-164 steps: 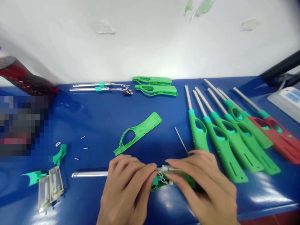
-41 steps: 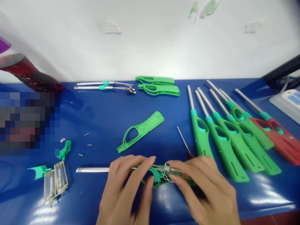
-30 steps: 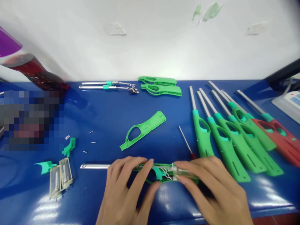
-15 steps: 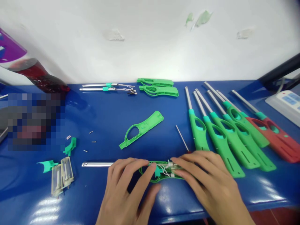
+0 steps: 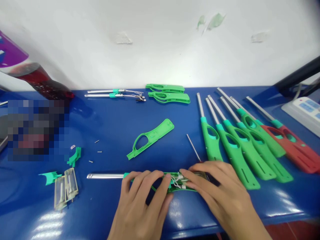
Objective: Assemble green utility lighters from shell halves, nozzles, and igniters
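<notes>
An opened green gas lighter (image 5: 106, 176) lies near the table's front edge, its metal tube pointing left. My left hand (image 5: 145, 200) is closed over the middle of its body, fingers on the handle loop and trigger. White wires (image 5: 177, 181) show between my hands. At the tank end, my right hand (image 5: 217, 190) pinches the clear fuel tank (image 5: 185, 179) and the casing; its fingers cover most of the tank. Behind my hands rests a loose green casing half (image 5: 160, 131), inner side up. A screwdriver (image 5: 193, 147) lies just beyond my right hand.
Assembled green lighters (image 5: 246, 153) and red ones (image 5: 300, 146) lie at right. Metal tubes with wires (image 5: 105, 95) and casing halves (image 5: 170, 97) lie along the wall. At left are several screws (image 5: 99, 152), teal triggers (image 5: 51, 177), clear tanks (image 5: 65, 188) and a bottle (image 5: 47, 83).
My left hand has slid slightly right along the lighter, uncovering the teal collar at the tube's base. My right fingers have shifted a little on the tank.
</notes>
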`<state>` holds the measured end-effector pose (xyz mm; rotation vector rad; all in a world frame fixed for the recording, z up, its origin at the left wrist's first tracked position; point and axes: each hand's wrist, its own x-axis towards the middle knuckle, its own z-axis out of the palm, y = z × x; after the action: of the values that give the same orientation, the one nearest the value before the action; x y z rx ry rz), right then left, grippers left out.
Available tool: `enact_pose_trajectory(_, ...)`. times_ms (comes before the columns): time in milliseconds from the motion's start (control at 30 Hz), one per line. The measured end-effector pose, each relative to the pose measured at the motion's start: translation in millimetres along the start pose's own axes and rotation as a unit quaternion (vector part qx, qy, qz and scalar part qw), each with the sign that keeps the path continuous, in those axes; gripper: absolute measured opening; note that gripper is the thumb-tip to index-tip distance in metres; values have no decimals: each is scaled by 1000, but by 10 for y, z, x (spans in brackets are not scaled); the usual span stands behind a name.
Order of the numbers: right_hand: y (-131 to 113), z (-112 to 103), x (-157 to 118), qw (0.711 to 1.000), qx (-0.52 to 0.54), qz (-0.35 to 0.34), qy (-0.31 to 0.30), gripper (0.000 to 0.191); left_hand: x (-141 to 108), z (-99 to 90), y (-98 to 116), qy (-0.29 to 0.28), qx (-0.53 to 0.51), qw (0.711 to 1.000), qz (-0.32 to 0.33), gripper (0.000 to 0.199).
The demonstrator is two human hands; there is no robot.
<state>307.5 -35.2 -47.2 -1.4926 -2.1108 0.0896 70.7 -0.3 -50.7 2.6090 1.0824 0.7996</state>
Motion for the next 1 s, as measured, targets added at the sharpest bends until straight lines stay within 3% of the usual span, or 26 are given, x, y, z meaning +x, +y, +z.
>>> enact_pose_trajectory(733, -68, 22, -134, 999, 25, 14, -25, 64, -43, 10, 2, -5, -14, 1000, 13, 35)
enact_pose_trajectory(1000, -69, 14, -105, 1000, 16, -5, -5, 54, -24, 24, -5, -41, 19, 999, 12, 41)
